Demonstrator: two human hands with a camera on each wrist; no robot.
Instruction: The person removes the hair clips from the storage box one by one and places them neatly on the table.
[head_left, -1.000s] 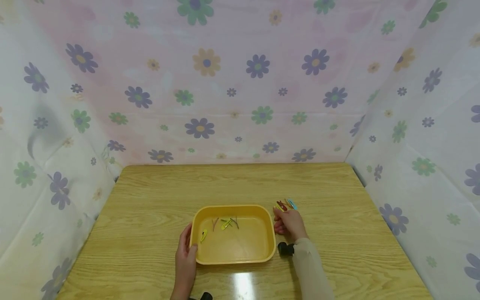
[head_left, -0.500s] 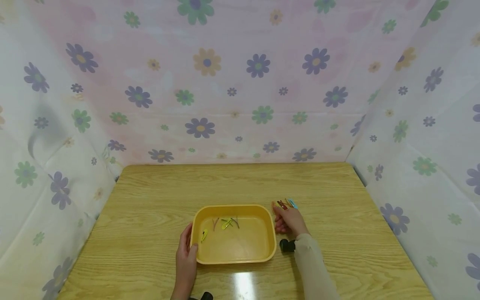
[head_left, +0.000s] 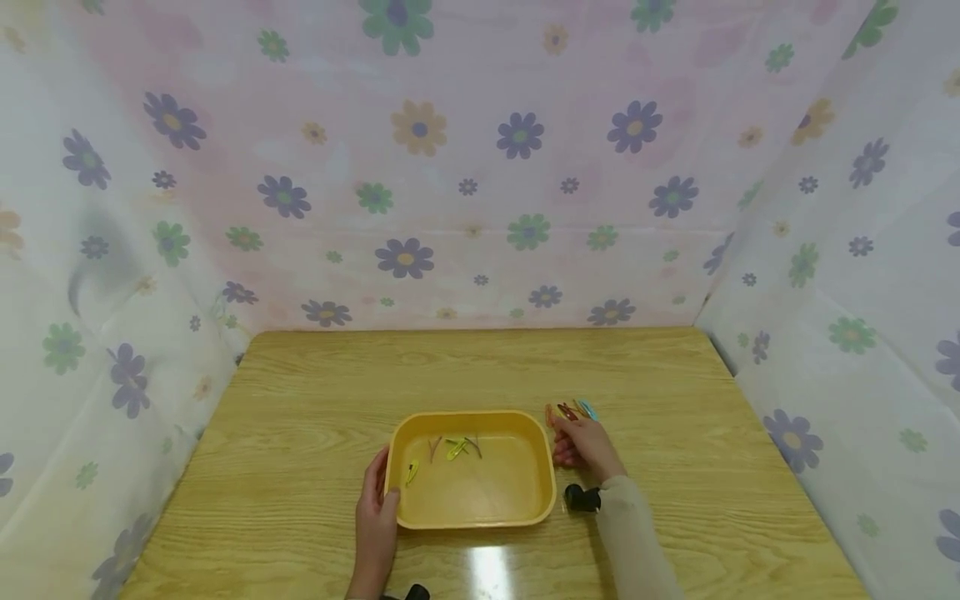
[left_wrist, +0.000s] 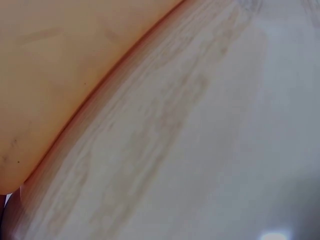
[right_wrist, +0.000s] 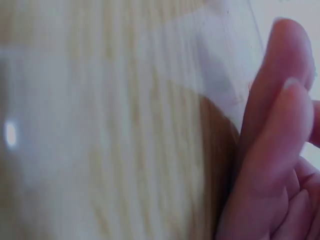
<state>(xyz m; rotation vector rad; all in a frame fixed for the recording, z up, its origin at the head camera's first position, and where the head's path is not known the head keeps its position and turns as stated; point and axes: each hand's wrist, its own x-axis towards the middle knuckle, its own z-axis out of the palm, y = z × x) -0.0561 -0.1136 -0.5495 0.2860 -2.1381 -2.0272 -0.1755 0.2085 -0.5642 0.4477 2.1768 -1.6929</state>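
A yellow plastic tray [head_left: 480,500] sits on the table, with several small hair clips inside, among them a yellow-green snap clip [head_left: 412,472] near its left wall. My left hand [head_left: 377,517] grips the tray's left side, thumb over the rim and fingers along the outer wall. Just right of the tray, my right hand [head_left: 588,446] reaches to a small group of hair clips on the table. An orange clip [head_left: 549,414] lies at its fingertips, beside a dark red clip [head_left: 567,412] and a light blue clip [head_left: 588,409]. Whether the fingertips pinch a clip is hidden.
The wooden table [head_left: 337,375] has flower-patterned cloth [head_left: 480,208] behind it and along both sides. A black wrist camera [head_left: 582,498] juts from the right wrist, close to the tray's right edge. The left wrist view shows the tray's outer wall [left_wrist: 65,65].
The orange clip has come into sight at my right fingertips, where a yellow clip showed before. My right hand has shifted only slightly. My left hand stays on the tray.
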